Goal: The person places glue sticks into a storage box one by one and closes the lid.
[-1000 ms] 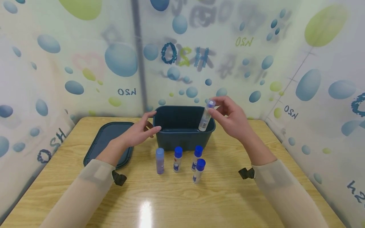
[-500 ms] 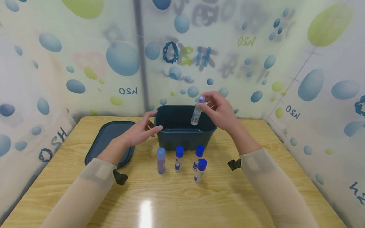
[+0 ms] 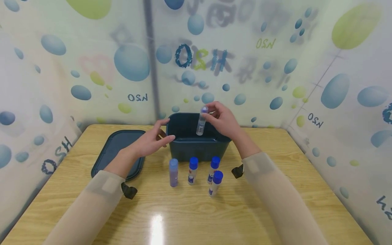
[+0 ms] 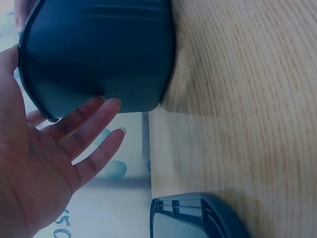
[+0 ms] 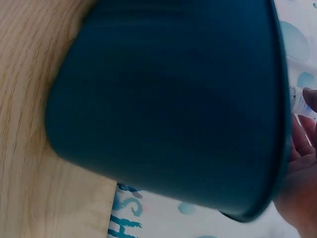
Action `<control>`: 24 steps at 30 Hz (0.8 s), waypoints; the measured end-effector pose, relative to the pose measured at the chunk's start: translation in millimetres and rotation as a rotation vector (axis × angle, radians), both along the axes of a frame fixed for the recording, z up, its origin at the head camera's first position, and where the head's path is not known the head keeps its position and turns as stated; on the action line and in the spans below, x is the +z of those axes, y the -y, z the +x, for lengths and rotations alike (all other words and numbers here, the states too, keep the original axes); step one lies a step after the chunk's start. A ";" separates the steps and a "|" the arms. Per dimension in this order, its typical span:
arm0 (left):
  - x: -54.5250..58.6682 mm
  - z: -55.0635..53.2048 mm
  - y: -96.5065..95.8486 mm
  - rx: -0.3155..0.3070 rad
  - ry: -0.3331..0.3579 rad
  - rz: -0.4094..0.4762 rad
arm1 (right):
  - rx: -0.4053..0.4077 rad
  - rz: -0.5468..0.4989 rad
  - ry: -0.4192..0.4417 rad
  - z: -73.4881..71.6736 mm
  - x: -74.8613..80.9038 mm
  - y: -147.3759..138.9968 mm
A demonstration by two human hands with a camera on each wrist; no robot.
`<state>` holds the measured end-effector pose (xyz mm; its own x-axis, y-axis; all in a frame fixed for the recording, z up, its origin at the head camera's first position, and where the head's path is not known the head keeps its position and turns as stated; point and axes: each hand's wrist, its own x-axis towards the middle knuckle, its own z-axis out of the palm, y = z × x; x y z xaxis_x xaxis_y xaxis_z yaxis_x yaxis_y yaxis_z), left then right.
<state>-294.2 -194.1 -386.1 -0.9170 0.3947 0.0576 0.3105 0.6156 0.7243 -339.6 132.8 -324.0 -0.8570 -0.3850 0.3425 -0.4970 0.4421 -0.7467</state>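
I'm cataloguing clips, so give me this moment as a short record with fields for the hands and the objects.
Container: open dark-blue rectangular plastic bin
Right hand: pinches clear cylindrical plastic tube at the bin's opening
Left hand: at the bin's left end, fingers loosely extended
Left of bin: flat dark-blue plastic lid
In front of bin, upright: one pale-blue cylindrical plastic tube; three white cylindrical plastic tubes with dark-blue caps
Surface: light wood-grain table

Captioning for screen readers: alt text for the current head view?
A person's right hand holds a pale, purple-capped tube at the mouth of an open dark bin; the left hand is at the bin's left end. Four blue-capped tubes stand in front on a wooden table, a dark lid lying left.
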 end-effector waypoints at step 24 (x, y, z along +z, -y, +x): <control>-0.3 0.1 1.2 0.000 0.016 0.018 | 0.113 0.215 0.087 -36.4 -8.6 35.1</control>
<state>-294.1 -195.3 -386.4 -0.9179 0.3937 0.0498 0.2986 0.6026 0.7401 -376.1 97.7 -332.6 -0.8269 -0.5363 0.1693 -0.4905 0.5403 -0.6838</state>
